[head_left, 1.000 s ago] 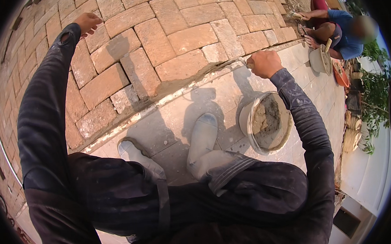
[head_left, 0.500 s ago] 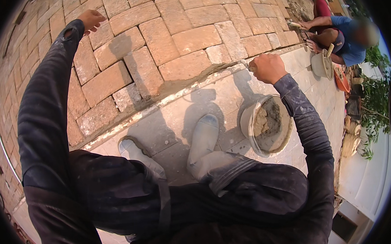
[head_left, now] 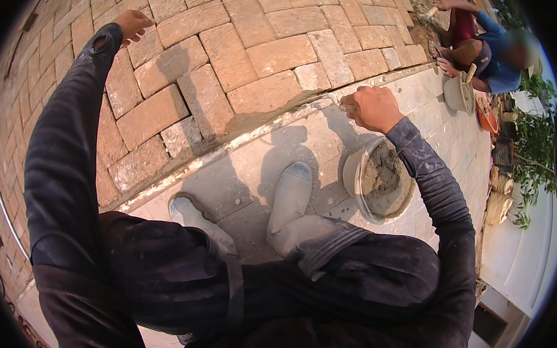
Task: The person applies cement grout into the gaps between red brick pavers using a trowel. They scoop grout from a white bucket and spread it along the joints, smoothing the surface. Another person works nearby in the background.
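Above the orange herringbone pavers (head_left: 261, 52), my left hand (head_left: 133, 27) is open, with loosely bent fingers apart and nothing visible in them. My right hand (head_left: 371, 106) grips a small tool (head_left: 347, 105), mostly hidden by my fingers, over the mortared seam (head_left: 269, 111) between pavers and pale tiles. Just below that hand stands a round bucket (head_left: 379, 181) with wet grey mortar in it.
My boots (head_left: 289, 192) stand on pale tiles (head_left: 226, 199). At upper right a co-worker in blue (head_left: 492, 37) crouches holding a tool (head_left: 431, 13), beside another bucket (head_left: 458, 94) and an orange basin (head_left: 486, 118). Plants (head_left: 536, 154) and a white wall (head_left: 516, 256) lie beyond.
My right hand has shifted slightly down and left with its tool. My left hand has edged up and right. The co-worker's hand and tool have risen higher.
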Demonstrator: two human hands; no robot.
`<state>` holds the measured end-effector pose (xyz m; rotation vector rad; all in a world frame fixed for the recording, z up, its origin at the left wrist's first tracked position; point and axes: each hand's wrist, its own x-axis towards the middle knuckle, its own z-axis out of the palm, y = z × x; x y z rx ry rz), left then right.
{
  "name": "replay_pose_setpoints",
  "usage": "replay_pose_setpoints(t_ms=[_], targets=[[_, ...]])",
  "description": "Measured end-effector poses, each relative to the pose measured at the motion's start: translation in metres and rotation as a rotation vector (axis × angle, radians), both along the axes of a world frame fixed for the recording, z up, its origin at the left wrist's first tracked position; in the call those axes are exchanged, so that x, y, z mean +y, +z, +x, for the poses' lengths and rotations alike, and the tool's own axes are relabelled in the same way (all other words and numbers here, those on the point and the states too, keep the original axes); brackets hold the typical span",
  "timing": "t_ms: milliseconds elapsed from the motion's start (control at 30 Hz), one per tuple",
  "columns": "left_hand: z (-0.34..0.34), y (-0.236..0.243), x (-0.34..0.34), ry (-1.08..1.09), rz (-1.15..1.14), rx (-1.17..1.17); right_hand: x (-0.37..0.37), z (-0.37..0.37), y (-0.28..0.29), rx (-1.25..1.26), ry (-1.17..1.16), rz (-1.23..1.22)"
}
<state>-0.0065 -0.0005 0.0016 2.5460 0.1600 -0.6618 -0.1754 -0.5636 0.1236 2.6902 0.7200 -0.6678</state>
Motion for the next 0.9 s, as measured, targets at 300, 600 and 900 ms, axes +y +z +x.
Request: replay_pose_setpoints(t_ms=[300, 600, 900], targets=[[0.001, 0.006, -0.005, -0.006, 0.002, 0.001, 0.014, 0.005, -0.016, 0.013, 0.036, -0.088], [-0.002, 0.002, 0.005, 0.027, 0.012, -0.009, 0.019, 0.000, -0.019, -0.064, 0.090, -0.090], [-0.001, 0.006, 0.004, 0.026, -0.005, -0.011, 0.023, -0.004, 0.009, -0.057, 0.073, -0.094]])
